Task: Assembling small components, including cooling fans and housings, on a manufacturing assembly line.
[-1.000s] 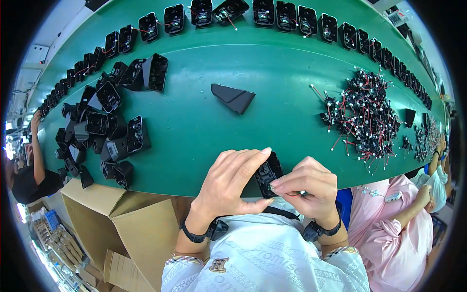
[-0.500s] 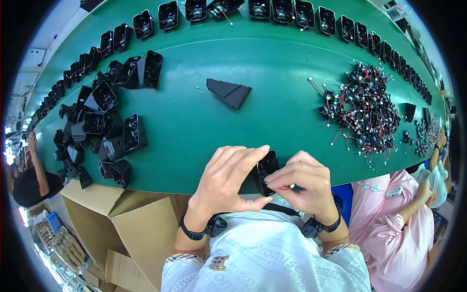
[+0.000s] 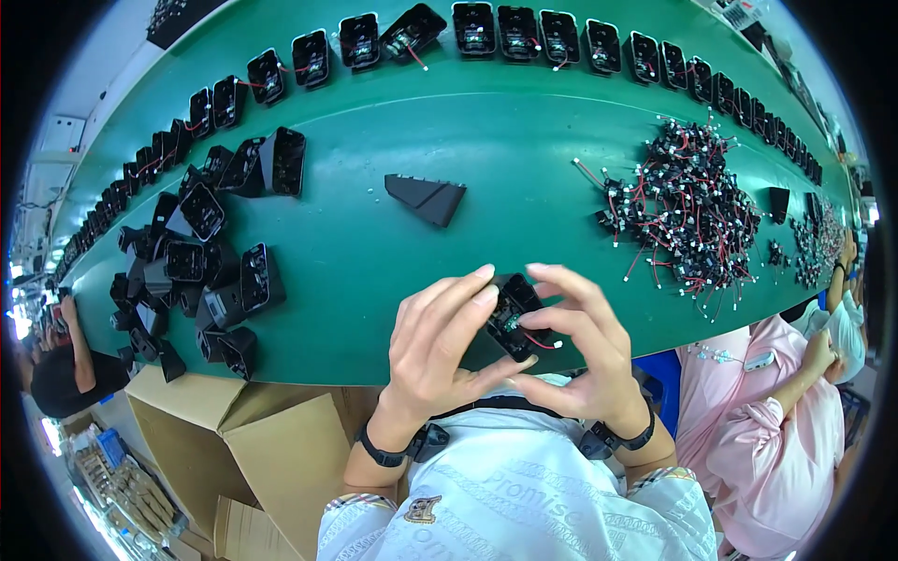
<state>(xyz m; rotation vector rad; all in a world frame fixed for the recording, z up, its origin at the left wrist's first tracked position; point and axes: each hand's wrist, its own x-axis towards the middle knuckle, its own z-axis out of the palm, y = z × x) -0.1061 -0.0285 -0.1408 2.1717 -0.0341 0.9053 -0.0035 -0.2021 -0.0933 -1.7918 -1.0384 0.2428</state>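
Observation:
Over the near table edge, my left hand (image 3: 435, 341) is closed around a black plastic housing (image 3: 514, 348), thumb below and fingers along its left side. The housing's open face is tilted up. Inside it sits a small green circuit board (image 3: 512, 323), and a red wire (image 3: 541, 345) with a white plug hangs out on the right. My right hand (image 3: 587, 341) is curved around the housing's right side, one fingertip pressing in by the board and another at its top edge. Farther off, a single black wedge-shaped housing (image 3: 426, 198) lies on the table.
Black housings (image 3: 187, 262) lie heaped at left. A pile of small black parts with red wires (image 3: 687, 206) is at right. Housings (image 3: 519, 33) stand in a curved row along the far side. An open cardboard box (image 3: 281, 458) stands below left; a person in pink (image 3: 748, 421) sits at right.
The housing has turned in my hands, so its inside and the red wire now show more. My right fingers have spread from a pinch to around the housing. The view has shifted slightly.

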